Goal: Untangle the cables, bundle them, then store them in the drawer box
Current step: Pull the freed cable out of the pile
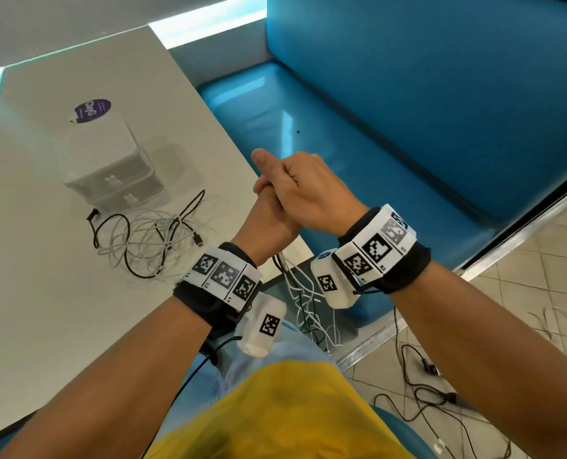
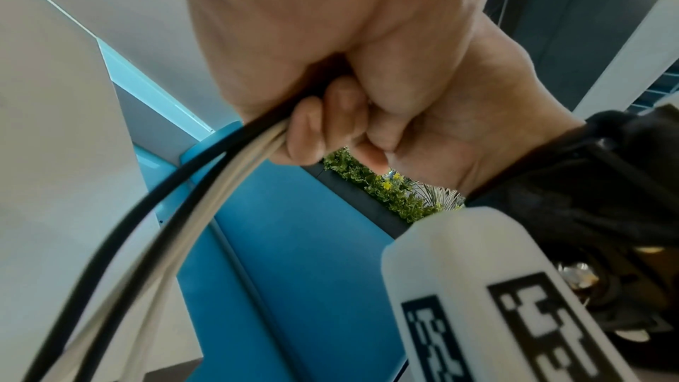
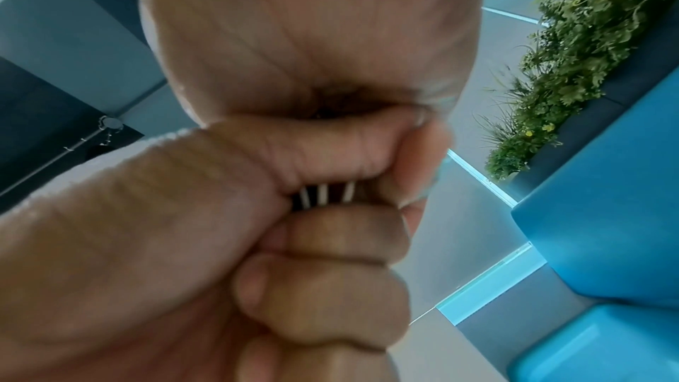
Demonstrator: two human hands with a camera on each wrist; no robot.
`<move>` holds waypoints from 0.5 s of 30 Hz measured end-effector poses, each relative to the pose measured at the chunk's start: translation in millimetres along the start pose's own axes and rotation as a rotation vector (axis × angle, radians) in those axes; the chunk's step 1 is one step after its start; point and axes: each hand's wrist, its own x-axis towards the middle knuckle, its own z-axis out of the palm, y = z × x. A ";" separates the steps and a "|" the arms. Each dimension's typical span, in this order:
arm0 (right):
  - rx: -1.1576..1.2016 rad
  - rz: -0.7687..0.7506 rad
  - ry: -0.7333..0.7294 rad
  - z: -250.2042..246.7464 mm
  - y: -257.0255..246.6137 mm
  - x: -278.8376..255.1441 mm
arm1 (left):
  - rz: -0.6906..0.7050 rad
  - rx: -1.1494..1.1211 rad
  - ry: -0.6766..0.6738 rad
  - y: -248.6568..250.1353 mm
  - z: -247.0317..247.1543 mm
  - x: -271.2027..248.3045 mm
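Observation:
Both hands meet above the table's right edge. My left hand (image 1: 270, 213) is a fist around a bunch of black and white cables (image 2: 206, 182). My right hand (image 1: 312, 190) lies over it, fingers curled onto the same strands (image 3: 323, 195), which show between the two fists. The held cables (image 1: 297, 289) hang down past the table edge toward my lap. A second tangle of black and white cables (image 1: 146, 236) lies on the table, just in front of the white drawer box (image 1: 110, 167), whose two drawers are closed.
The white table (image 1: 44, 309) lies to my left. A blue bench seat (image 1: 358, 154) and its backrest fill the right. Loose black and white wires (image 1: 421, 385) trail over the tiled floor at lower right. A planter with green plants (image 3: 573, 48) stands behind the bench.

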 end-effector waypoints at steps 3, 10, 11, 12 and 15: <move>-0.036 0.006 -0.024 -1.5 1.1 0.7 | -0.015 0.091 0.001 -5.5 1.3 6.0; -0.162 -0.034 -0.087 -3.5 8.8 2.9 | -0.085 0.086 0.002 -9.3 8.5 15.8; -0.145 -0.032 -0.086 -6.4 7.1 1.5 | -0.067 0.071 -0.017 -6.3 7.4 16.0; -0.104 -0.019 -0.086 -9.6 6.2 0.4 | -0.057 0.059 -0.034 -3.2 4.0 14.0; 0.141 0.032 -0.145 -24.6 7.1 -3.0 | -0.052 -0.077 -0.030 8.8 -8.3 8.8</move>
